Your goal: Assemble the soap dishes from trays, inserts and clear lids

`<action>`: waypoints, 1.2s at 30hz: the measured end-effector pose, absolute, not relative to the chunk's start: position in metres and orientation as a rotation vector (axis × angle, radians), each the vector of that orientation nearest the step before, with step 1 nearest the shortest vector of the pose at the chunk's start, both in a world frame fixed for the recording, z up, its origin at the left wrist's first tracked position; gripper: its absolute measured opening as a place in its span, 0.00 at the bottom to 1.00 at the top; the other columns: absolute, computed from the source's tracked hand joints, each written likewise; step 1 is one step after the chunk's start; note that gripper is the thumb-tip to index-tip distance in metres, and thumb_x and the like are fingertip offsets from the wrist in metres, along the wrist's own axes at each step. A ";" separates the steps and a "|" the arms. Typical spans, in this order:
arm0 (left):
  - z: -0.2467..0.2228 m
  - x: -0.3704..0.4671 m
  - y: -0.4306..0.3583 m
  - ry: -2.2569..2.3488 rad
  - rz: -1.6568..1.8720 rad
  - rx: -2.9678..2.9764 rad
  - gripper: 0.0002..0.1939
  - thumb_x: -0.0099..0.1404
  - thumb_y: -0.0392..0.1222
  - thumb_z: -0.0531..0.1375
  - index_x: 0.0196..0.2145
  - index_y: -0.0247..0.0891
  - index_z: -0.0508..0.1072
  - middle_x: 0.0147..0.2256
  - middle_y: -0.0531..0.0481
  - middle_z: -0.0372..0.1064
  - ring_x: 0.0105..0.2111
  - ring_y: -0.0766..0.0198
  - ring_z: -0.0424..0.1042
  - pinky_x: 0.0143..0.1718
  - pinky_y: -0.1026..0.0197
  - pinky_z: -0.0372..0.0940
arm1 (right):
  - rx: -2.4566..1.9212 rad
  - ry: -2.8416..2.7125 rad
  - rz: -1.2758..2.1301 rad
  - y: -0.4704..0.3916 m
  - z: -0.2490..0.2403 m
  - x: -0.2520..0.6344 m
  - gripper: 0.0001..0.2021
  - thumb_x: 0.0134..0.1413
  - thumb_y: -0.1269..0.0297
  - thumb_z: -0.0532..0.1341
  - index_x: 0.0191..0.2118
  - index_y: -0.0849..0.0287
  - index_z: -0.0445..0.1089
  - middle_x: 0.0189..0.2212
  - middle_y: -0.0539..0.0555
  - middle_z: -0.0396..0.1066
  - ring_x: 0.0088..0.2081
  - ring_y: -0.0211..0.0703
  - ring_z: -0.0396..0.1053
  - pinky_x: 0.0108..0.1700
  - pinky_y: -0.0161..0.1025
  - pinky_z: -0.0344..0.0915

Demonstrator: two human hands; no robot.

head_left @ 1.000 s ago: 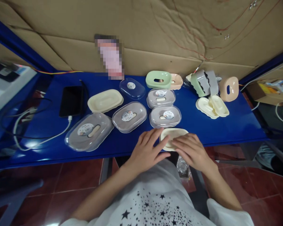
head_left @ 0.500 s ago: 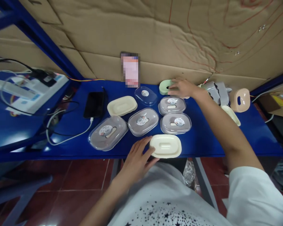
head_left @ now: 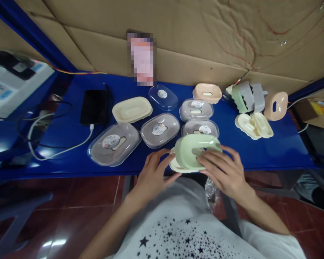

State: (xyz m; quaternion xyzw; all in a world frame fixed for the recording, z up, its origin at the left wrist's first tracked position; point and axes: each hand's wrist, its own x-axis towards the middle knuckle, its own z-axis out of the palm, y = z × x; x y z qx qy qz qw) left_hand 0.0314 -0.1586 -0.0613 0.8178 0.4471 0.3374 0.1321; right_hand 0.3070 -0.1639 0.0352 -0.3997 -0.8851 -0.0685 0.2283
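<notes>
My right hand (head_left: 228, 174) grips a light green soap dish (head_left: 187, 149) with an oval slot in its bottom. It is held just over a cream soap-dish tray (head_left: 176, 166) at the front edge of the table, covering most of the tray. Whether the two touch is hard to tell. My left hand (head_left: 153, 172) holds the cream tray by its left end, thumb and fingers around the rim. Right behind the green dish lies a clear-lidded grey soap box (head_left: 187, 126), partly hidden by it.
More lidded grey boxes (head_left: 160, 130) lie at left and centre. Behind them are a cream tray (head_left: 132, 109), a clear lid (head_left: 163, 98) and a peach dish (head_left: 207, 92). Several dishes (head_left: 245, 95) and cream trays (head_left: 248, 126) sit at right. A phone (head_left: 93, 107) with a cable lies left.
My right hand has brought the green dish from the back of the table to above the cream tray. My left hand stays at the tray. The view has shifted slightly.
</notes>
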 end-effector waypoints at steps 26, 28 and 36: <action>-0.051 0.038 -0.158 1.280 0.939 2.541 0.20 0.75 0.51 0.65 0.60 0.42 0.74 0.66 0.33 0.68 0.61 0.45 0.75 0.59 0.42 0.74 | -1.546 -2.595 0.066 0.047 0.051 0.217 0.32 0.68 0.49 0.67 0.69 0.63 0.67 0.71 0.72 0.64 0.70 0.74 0.62 0.69 0.71 0.57; -0.052 0.038 -0.159 1.279 0.938 2.540 0.21 0.75 0.52 0.65 0.60 0.42 0.74 0.66 0.33 0.68 0.61 0.45 0.75 0.59 0.42 0.74 | -1.794 -2.658 0.166 0.078 0.041 0.189 0.42 0.61 0.47 0.71 0.73 0.65 0.62 0.71 0.76 0.61 0.70 0.78 0.62 0.69 0.75 0.53; -0.053 0.036 -0.159 1.265 0.906 2.450 0.24 0.75 0.50 0.66 0.64 0.44 0.71 0.68 0.36 0.67 0.64 0.46 0.73 0.63 0.43 0.71 | -1.777 -2.612 0.146 0.056 0.084 0.213 0.36 0.61 0.49 0.72 0.70 0.55 0.66 0.64 0.67 0.74 0.63 0.75 0.72 0.67 0.74 0.61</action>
